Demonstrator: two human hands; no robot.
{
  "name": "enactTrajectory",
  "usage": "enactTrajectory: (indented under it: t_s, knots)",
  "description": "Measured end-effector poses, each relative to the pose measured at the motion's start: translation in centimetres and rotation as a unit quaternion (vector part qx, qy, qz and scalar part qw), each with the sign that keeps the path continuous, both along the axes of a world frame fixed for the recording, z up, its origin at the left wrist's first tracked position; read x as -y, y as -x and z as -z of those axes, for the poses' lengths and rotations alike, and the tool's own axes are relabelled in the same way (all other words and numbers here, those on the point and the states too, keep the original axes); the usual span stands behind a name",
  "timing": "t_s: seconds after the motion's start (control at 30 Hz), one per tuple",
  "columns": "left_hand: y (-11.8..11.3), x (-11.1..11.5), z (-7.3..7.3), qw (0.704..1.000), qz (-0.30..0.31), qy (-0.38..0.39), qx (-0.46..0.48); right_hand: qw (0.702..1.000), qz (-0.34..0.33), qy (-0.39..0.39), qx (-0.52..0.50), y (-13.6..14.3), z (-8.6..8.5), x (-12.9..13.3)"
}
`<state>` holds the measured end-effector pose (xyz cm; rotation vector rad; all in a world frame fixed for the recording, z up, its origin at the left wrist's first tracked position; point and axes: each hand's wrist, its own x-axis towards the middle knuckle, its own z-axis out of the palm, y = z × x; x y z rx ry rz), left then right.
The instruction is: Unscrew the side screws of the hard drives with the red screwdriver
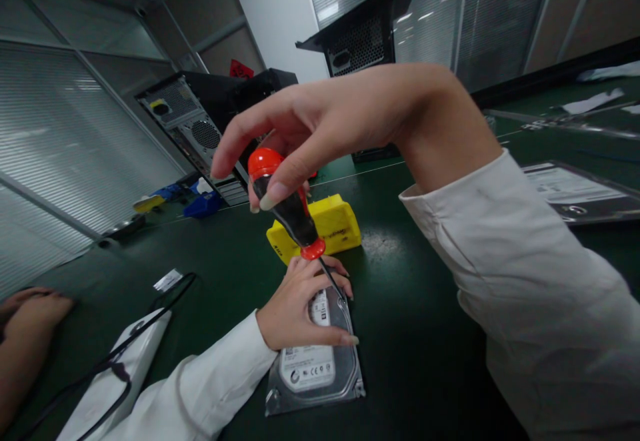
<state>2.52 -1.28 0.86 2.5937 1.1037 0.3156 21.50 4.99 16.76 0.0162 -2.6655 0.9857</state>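
My right hand [310,127] grips a red and black screwdriver [293,211] by its handle, thumb and fingers around it. The shaft slants down, and its tip meets the upper right edge of a silver hard drive [345,374] with a white label. Spread over the upper part of the drive, my left hand [300,301] holds it against the green table, the thumb at its right edge. A yellow box [340,224] stands just beyond the left hand, partly behind the screwdriver.
Computer cases [200,127] stand at the back, another [357,47] behind my right hand. Another drive [575,191] lies at the right. A white device [133,361] with a black cable lies at the left, near another person's hand [40,307].
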Motion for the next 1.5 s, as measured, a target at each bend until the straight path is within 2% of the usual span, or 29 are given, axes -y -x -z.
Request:
enactTrajectory:
  t_s: [0.13,0.33,0.7,1.13,1.33,1.5]
  knots:
    - [-0.1,0.0,-0.1,1.000,0.005,0.000,0.000,1.000,-0.014,0.000,0.026,0.1,0.1,0.0]
    - [-0.5,0.0,-0.3,1.000,-0.003,0.008,-0.001,0.997,0.050,-0.045,0.031,0.5,0.0,0.4]
    - [-0.3,-0.2,-0.1,1.000,0.006,0.000,0.001,0.991,0.125,-0.024,0.033,0.9,0.2,0.7]
    - [-0.2,-0.1,-0.1,1.000,0.000,0.009,0.000,0.994,0.098,0.012,0.040,0.5,0.2,0.7]
    - [-0.4,-0.3,-0.1,1.000,0.001,0.003,0.002,0.992,0.078,-0.054,0.084,0.8,-0.3,0.2]
    - [-0.4,-0.3,-0.1,1.000,0.004,0.001,0.004,0.987,0.118,-0.074,0.083,1.0,-0.5,0.2]
